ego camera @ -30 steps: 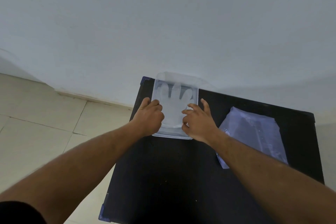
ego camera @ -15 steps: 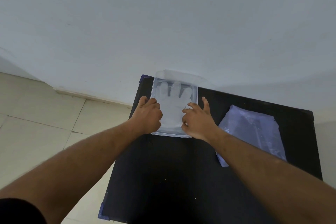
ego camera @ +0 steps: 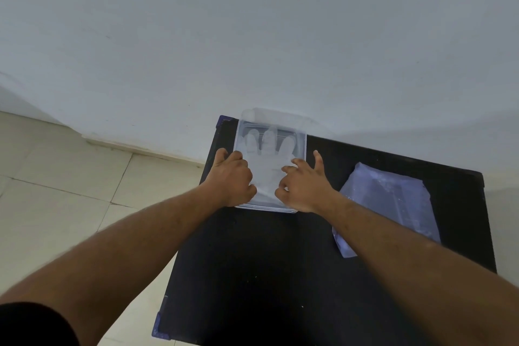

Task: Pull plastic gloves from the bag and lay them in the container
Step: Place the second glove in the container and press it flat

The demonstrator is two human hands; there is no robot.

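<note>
A clear rectangular container (ego camera: 305,140) stands at the far left corner of the black table (ego camera: 252,275). A see-through plastic glove (ego camera: 266,154) lies flat inside it, fingers pointing away from me. My left hand (ego camera: 231,177) holds the container's left wall, thumb outside and curled fingers inside on the glove's edge. My right hand (ego camera: 304,185) rests on the glove's right side with fingers apart, and its little finger reaches past the right wall. The bluish plastic bag (ego camera: 393,205) lies flat to the right, apart from both hands.
The table's back edge sits against a white wall (ego camera: 252,36). Pale floor tiles (ego camera: 70,191) lie beyond the table's left edge. The near half of the black tabletop shows only my forearms above it.
Both hands stay on the container and glove. My right hand's fingers have spread slightly over the glove. The view has shifted a little.
</note>
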